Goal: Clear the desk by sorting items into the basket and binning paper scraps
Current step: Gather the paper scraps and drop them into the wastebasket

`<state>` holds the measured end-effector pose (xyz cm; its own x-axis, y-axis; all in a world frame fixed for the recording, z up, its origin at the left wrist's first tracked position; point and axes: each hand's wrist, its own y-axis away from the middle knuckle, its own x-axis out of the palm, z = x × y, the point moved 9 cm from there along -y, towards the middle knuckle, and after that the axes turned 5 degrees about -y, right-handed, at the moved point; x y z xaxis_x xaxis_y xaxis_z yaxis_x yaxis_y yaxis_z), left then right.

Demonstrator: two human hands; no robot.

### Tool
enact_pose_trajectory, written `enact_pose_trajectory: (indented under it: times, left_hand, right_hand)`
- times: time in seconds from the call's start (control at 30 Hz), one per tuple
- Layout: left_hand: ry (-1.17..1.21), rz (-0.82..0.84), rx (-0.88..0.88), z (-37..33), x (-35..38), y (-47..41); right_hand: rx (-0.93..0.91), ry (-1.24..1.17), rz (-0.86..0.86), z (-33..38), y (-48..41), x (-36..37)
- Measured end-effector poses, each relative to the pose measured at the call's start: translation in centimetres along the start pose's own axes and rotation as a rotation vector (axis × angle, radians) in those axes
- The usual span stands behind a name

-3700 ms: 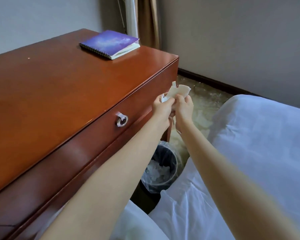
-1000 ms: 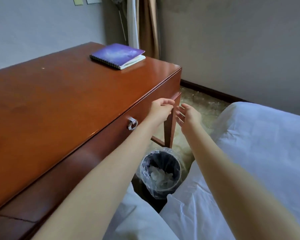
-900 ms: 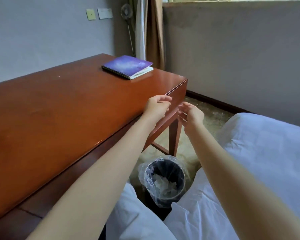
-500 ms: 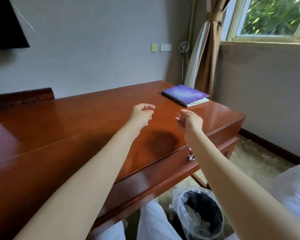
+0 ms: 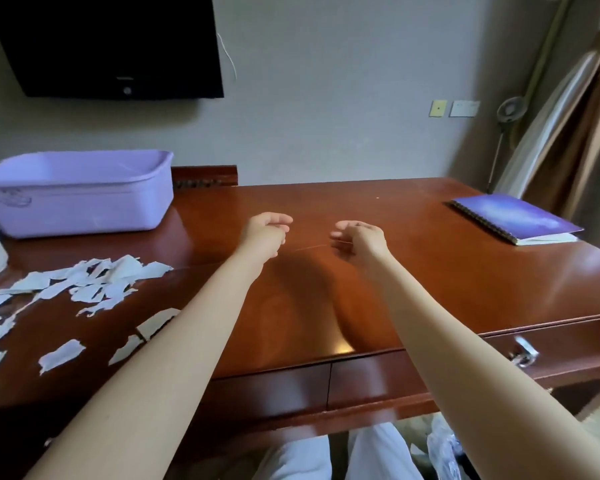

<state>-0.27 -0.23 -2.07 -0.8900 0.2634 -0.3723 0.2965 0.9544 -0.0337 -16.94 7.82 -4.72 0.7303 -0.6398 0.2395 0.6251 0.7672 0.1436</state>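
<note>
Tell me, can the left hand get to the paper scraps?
Probably yes. The left hand hovers empty over the desk, and the scraps lie on the wood to its left. Nothing stands between them; the basket sits farther back.

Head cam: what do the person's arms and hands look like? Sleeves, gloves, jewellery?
Left hand and right hand show no gloves, rings, watch or markings. The arms behind them are bare to the frame edge, with no sleeves in view. Pale grey-white fabric trousers show at the bottom edge.
</note>
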Motion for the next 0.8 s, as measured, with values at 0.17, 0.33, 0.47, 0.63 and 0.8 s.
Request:
enact_pose_trajectory:
  times: [0.17,0.33,0.47,0.63,0.8]
  left_hand:
    - [0.015,-0.147,-0.065,3.7,-7.5,-0.4]
    - [0.069,-0.228,-0.176,7.9,-13.1,0.0]
    - [0.106,-0.301,-0.215,10.2,-17.5,0.2]
    - [0.121,-0.356,-0.235,12.6,-20.8,0.7]
    - [0.147,-0.402,-0.254,14.3,-22.2,0.8]
  right_hand:
    - [-0.026,0.377,0.345,-2.3,2.3,8.7]
    - [-0.071,0.793,0.74,-5.5,7.1,17.4]
    - [-0.171,1.018,0.885,-7.4,10.4,22.1]
    - [-0.232,1.318,0.897,-10.4,13.0,24.5]
    - [-0.316,1.26,0.941,-11.0,13.9,27.3]
